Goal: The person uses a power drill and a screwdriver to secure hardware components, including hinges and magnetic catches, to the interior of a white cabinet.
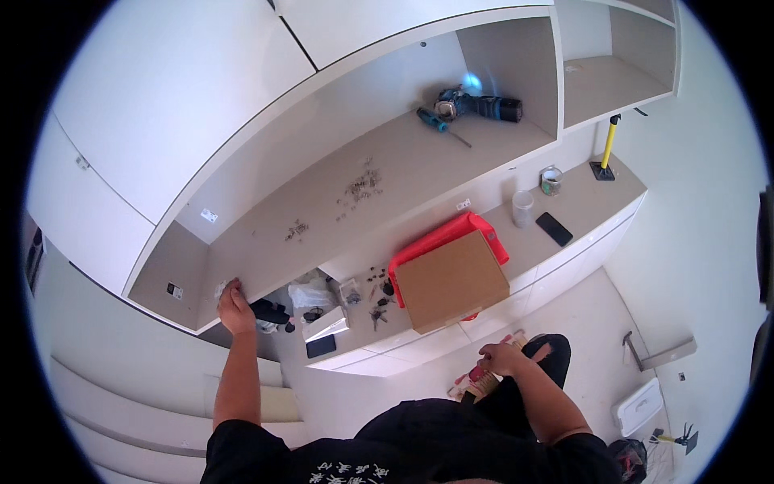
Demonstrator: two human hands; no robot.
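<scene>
My left hand is at the lower left corner of the open wall cabinet, its fingers curled over the shelf's front edge beside a small white fitting. Down by my bent, black-clad leg, my right hand has its fingers curled in. A small red thing shows just beneath it, and whether the fingers hold anything is hidden. Small metal pieces lie scattered on the cabinet's shelf. Farther right on that shelf are a teal cordless power tool with its light on and a screwdriver.
Below, the counter holds a cardboard box on a red bin, a phone, a clear cup, a jar, keys and a yellow support pole. On the floor lie a hammer and a white lid.
</scene>
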